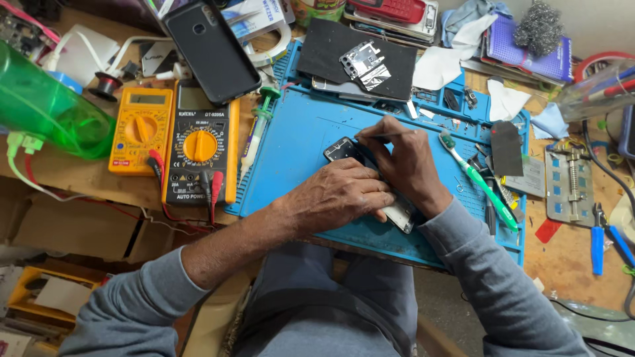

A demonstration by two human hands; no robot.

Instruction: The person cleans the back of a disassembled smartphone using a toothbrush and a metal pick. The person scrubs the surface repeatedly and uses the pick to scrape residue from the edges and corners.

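A dark opened phone [344, 151] lies on the blue work mat [297, 145]. My left hand [340, 195] lies flat over its middle and presses it down. Just right of it, my right hand [407, 162] pinches a thin metal tool [383, 135] like a pen, its tip pointing left toward the phone's upper end. The phone's lower end [402, 215] shows pale below my left fingers. Most of the phone is hidden under both hands.
Two yellow multimeters [198, 149] with red and black leads sit left of the mat, beside a green bottle [46, 109]. A syringe [256, 129], a green toothbrush [479, 182], a black phone case [211, 49], metal shields [365, 64], a metal jig [569, 185] and blue pliers [598, 244] lie around.
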